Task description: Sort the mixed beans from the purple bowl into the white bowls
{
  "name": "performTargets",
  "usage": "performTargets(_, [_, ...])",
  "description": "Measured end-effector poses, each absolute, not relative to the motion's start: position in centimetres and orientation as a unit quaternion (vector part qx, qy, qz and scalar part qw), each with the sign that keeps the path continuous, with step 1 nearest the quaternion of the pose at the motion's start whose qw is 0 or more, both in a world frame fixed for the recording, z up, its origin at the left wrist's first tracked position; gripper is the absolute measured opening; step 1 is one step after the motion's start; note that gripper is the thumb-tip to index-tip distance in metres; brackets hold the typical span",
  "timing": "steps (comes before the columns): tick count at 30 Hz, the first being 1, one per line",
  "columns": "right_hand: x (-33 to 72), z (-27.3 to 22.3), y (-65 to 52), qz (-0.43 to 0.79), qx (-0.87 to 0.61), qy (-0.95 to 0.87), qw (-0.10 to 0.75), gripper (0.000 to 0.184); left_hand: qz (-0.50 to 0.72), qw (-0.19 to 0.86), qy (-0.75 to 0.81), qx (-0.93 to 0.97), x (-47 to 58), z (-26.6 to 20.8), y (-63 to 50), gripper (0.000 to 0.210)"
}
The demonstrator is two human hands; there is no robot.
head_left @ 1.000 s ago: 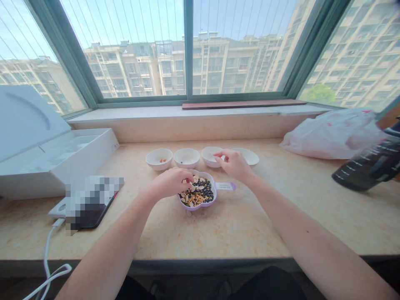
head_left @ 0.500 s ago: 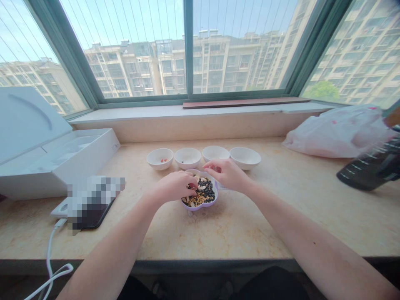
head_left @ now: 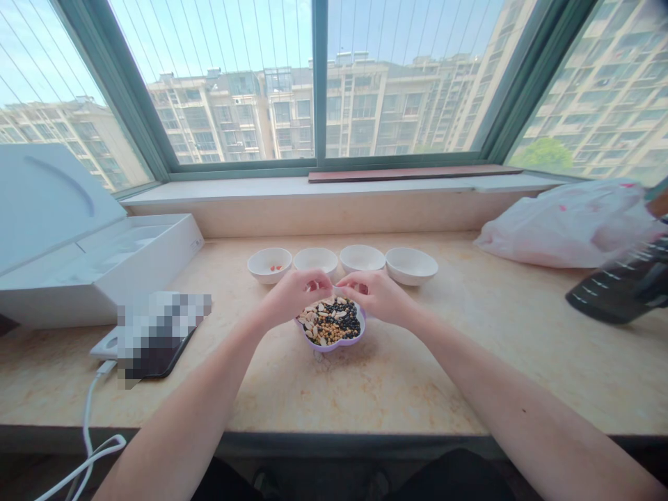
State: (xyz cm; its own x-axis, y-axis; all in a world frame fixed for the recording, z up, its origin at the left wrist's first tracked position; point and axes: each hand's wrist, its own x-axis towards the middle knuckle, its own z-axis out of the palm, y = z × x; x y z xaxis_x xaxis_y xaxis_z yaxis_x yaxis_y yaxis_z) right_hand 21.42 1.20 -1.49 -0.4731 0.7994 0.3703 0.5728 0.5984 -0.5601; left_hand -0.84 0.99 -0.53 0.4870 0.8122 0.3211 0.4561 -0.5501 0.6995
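A purple-rimmed, scalloped bowl (head_left: 340, 343) holds a mix of black beans, yellow kernels and pale peanut-like pieces (head_left: 326, 325). Over its far left edge, my left hand (head_left: 298, 296) is closed with thumb and fingers pinched. My right hand (head_left: 380, 296) is pinched too, over the far right edge. The fingertips of both hands come almost together above the bowl's far rim. Anything between them is too small to make out. Just beyond stands a row of white bowls; the leftmost bowl (head_left: 255, 267) has a few small red pieces inside.
Continuing the row are a second bowl (head_left: 315, 260), a third bowl (head_left: 362, 257) and a rightmost bowl (head_left: 412, 266). An open white box (head_left: 151, 254) and a phone-like object (head_left: 161, 355) with a white cable (head_left: 88, 410) lie left. A plastic bag (head_left: 563, 226) and dark container (head_left: 610, 292) sit right.
My left hand has risen out of the bean mix and moved right and away to meet my right hand. The right hand has shifted only slightly.
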Motion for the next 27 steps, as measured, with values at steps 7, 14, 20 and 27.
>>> performTargets(7, [21.3, -1.9, 1.2, 0.214, -0.411, -0.833, 0.301, 0.022, 0.567, 0.493, 0.35, 0.559, -1.4, 0.6, 1.6, 0.017])
performTargets(14, [21.1, -2.1, 1.1, 0.203, -0.413, -0.836, 0.298, 0.022, 0.658, 0.637, 0.222, 0.335, -2.8, 1.5, 2.3, 0.01])
performTargets(20, [21.1, -1.8, 1.1, 0.202, -0.415, -0.835, 0.299, 0.023, 0.669, 0.66, 0.186, 0.289, -2.9, 1.5, 2.4, 0.007])
performTargets(27, [21.2, -2.0, 1.2, 0.204, -0.411, -0.837, 0.3, 0.024, 0.655, 0.677, 0.144, 0.301, -2.7, 1.4, 2.2, 0.011])
